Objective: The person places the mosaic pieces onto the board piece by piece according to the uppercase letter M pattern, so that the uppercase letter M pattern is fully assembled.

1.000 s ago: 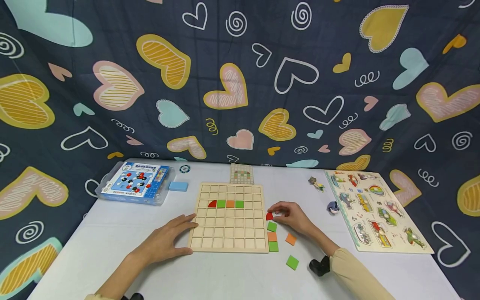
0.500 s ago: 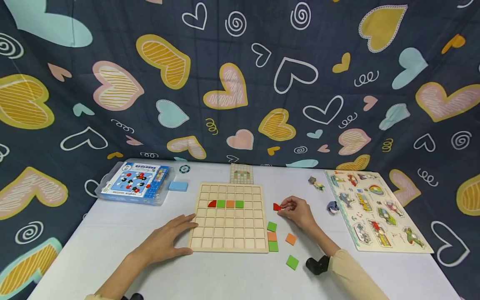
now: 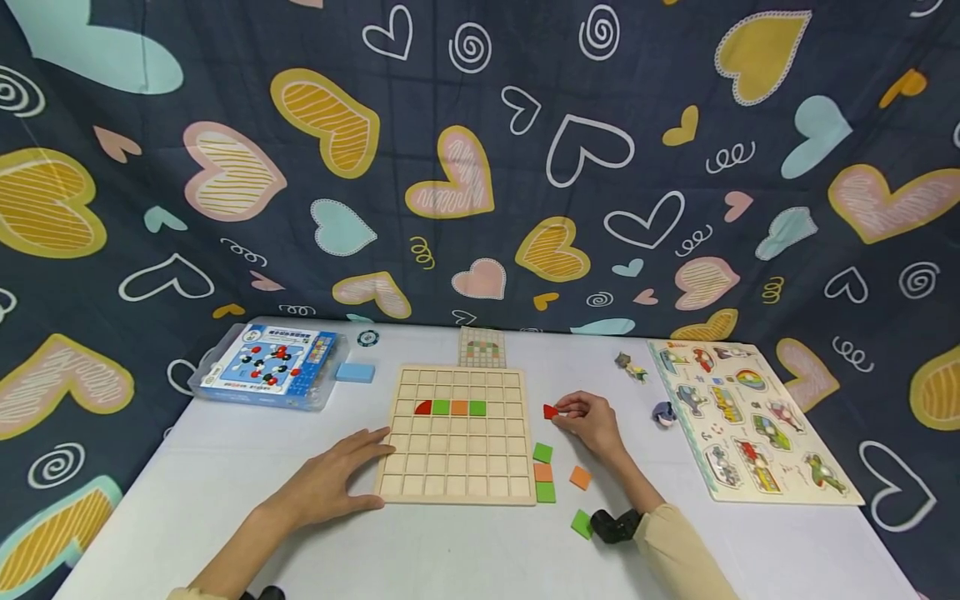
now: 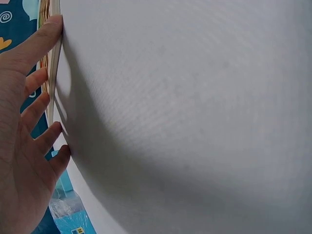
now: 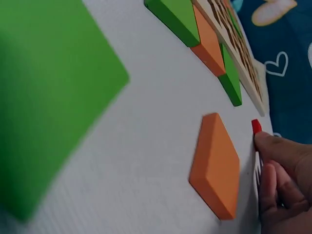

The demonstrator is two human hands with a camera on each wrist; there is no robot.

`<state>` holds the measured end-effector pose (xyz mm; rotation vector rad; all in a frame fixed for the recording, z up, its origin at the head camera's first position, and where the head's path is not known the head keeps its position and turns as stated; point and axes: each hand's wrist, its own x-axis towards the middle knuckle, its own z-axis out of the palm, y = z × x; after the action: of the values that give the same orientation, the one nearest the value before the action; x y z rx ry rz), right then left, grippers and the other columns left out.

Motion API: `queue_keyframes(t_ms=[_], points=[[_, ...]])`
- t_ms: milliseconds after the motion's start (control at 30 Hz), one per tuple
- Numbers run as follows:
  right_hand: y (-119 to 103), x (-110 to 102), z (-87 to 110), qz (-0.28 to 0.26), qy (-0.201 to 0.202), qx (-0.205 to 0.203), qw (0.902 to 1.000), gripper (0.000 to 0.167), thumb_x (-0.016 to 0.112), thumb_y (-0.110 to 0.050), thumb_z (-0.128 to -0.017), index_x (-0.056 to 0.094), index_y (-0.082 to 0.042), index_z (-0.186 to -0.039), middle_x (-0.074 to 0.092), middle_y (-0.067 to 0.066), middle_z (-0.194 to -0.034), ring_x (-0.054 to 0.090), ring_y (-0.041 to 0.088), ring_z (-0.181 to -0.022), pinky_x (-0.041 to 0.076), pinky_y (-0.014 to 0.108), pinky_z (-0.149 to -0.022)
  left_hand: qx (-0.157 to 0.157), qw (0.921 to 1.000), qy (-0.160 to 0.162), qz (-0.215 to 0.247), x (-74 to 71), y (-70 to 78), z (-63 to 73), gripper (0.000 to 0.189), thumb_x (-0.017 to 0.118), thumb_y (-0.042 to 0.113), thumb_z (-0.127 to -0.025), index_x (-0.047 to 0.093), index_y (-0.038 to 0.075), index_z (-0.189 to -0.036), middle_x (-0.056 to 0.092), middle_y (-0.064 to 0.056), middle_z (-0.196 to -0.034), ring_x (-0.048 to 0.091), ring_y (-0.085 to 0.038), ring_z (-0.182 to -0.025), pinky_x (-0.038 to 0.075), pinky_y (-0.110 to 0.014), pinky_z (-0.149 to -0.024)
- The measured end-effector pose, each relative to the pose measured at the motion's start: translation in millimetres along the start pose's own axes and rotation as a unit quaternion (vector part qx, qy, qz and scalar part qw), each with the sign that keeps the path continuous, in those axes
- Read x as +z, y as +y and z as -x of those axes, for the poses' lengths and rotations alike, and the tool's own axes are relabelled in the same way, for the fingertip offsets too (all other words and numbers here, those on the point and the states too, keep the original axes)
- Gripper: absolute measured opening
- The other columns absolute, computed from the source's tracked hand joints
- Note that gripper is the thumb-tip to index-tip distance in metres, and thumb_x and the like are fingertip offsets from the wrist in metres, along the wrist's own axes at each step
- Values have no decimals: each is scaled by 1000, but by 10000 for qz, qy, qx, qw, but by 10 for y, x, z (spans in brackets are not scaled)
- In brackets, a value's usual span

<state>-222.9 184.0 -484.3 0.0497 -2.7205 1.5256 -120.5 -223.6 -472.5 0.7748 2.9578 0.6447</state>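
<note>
A wooden grid board [image 3: 457, 475] lies on the white table, with one row partly filled: a red quarter-round tile [image 3: 423, 407], then green, orange and green squares. My left hand [image 3: 330, 479] rests at the board's left edge, fingers spread and fingertips on the rim; in the left wrist view its thumb [image 4: 46, 36] lies along that edge. Just right of the board, my right hand [image 3: 592, 421] pinches a red tile [image 3: 550, 412] between thumb and fingertips. Near that hand lie an orange tile [image 3: 580, 477] and a green tile [image 3: 543, 452].
Another orange tile [image 3: 543, 472] and a green one [image 3: 545, 492] touch the board's right side. A pattern card [image 3: 482, 348] stands behind the board. At left are a boxed kit [image 3: 266, 365] and a blue block [image 3: 355, 372]; at right, small figurines [image 3: 663, 414] and a picture puzzle [image 3: 757, 425].
My right hand has lifted the red tile from beside the board's edge and moved slightly away and to the right, turning it in the fingers. The left hand has stayed put.
</note>
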Motion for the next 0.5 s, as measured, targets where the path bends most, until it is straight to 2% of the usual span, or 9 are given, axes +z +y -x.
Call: queue_keyframes(t_ms=[133, 267, 500], points=[[8, 34, 8, -87, 174, -71, 9998, 19, 78, 1, -76, 70, -1, -92, 70, 8, -81, 57, 9, -68, 46, 15, -61, 3, 10000, -12, 8, 7, -4, -2, 67, 72, 53, -77, 57, 18, -132, 41, -6, -148, 39, -37, -133, 44, -57, -96], [0, 47, 31, -170, 371, -154, 9990, 19, 78, 1, -76, 70, 0, -93, 71, 11, -85, 63, 14, -73, 48, 14, -63, -16, 10000, -30, 42, 2, 1, -2, 67, 73, 53, -77, 57, 18, -132, 41, -6, -148, 38, -37, -134, 44, -58, -97], [-43, 39, 75, -551, 561, 57, 9969, 21, 76, 2, -78, 69, 3, -98, 71, 16, -92, 69, 25, -85, 52, 12, -68, -65, 9999, -70, 68, -13, 10, 1, 67, 73, 53, -77, 57, 18, -131, 41, -6, -149, 38, -37, -134, 44, -58, -97]])
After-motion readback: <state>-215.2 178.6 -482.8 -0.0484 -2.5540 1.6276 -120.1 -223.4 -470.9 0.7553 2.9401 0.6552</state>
